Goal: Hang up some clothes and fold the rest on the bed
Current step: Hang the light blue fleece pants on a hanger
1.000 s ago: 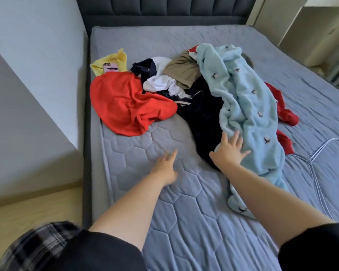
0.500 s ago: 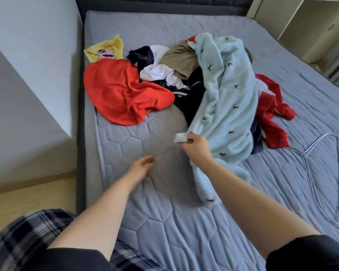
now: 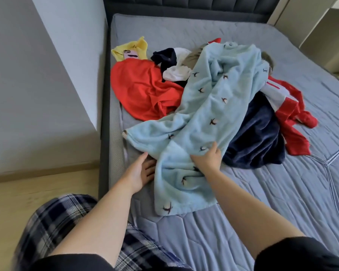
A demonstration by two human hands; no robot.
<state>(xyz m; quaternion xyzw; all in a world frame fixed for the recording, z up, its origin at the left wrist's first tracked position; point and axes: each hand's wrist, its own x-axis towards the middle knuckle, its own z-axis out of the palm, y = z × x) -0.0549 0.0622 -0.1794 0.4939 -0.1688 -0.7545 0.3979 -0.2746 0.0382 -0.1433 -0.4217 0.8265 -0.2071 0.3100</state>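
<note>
Right now the light-blue fleece (image 3: 209, 106) drapes over the clothes pile and runs down across the bed (image 3: 282, 192) toward its near edge. The right hand (image 3: 207, 160) bunches its fabric, fingers curled in and thumb on top. At the fleece's 9 o'clock the left hand (image 3: 140, 172) touches its edge, fingers together. A red shirt (image 3: 145, 90) lies at 10 o'clock and a navy garment (image 3: 256, 137) at 3 o'clock.

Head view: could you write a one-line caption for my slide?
Right hand grips a light blue garment draped over the clothes pile on the grey bed; left hand lies at its edge.
</note>
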